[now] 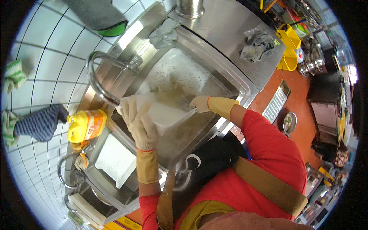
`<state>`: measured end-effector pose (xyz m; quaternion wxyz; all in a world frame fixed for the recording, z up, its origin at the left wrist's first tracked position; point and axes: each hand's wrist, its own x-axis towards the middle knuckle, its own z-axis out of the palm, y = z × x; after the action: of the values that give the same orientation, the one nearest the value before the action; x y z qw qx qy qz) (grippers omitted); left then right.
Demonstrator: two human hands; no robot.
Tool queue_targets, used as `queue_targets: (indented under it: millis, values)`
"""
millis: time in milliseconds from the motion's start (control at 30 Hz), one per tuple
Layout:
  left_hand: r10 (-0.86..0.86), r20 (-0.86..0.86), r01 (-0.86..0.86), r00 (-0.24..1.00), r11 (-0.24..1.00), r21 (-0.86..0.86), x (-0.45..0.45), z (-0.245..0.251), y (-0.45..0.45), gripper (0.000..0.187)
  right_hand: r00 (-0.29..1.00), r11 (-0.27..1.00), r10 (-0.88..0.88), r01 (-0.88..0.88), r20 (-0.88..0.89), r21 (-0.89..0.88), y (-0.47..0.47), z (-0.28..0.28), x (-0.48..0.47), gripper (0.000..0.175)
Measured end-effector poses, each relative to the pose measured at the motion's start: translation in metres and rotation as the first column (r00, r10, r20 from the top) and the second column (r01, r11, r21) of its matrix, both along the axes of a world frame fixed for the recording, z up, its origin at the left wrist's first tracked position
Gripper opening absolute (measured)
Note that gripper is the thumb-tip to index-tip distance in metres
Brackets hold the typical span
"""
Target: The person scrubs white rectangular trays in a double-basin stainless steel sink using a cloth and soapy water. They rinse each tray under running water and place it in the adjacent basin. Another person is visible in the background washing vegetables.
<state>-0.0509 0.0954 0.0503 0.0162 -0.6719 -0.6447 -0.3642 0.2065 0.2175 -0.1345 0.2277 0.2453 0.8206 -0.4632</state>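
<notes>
A white plastic container [169,116] is tilted over the large steel sink basin [227,53]. My right hand [201,104], in a pale rubber glove with a yellowish cuff, grips its rim. My left hand [141,125], gloved the same way, lies against the container's left end with fingers extended and blurred. Whether those fingers grip it or only touch it is unclear. Cloudy water with foam and brown bits [172,83] fills the basin beneath. The curved chrome faucet [96,82] ends beside my left fingertips.
Left of the basin stands a yellow jug [87,125]. Another white container [116,159] rests in the neighbouring sink. A wet plastic bag [164,33] hangs on the basin's corner. A grey rag [257,46] lies on the steel counter [221,21]. A floor drain grate [275,105] is at right.
</notes>
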Motion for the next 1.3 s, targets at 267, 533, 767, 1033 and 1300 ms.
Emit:
queue_targets:
  millis: [267,533,767,1033,1300]
  values:
    - [-0.447,0.09,0.378,0.89,0.614,-0.693,-0.03,0.018,0.014,0.032,0.997,0.987,-0.082,0.083,-0.017,0.136,0.019,-0.055,0.018,0.047]
    - [0.0,0.25,0.111,0.968,0.896,-0.431,-0.021,0.022,-0.029,0.04,0.715,0.656,-0.698,0.657,-0.034,0.371,0.027,-0.099,0.044,0.047]
    - [0.707,0.253,-0.474,0.661,0.654,-0.59,-0.019,0.005,-0.04,0.077,0.537,0.516,-0.745,0.84,-0.396,0.17,0.031,-0.001,0.041,0.043]
    - [0.779,0.255,-0.522,0.573,0.587,-0.62,0.004,0.011,-0.033,0.084,0.351,0.714,-0.232,0.695,-0.907,0.086,-0.013,0.172,-0.044,0.029]
    - [0.729,0.233,-0.557,0.644,0.655,-0.51,0.007,-0.008,-0.054,0.075,0.142,0.824,-0.202,0.559,-0.969,-0.09,-0.047,0.165,-0.127,0.032]
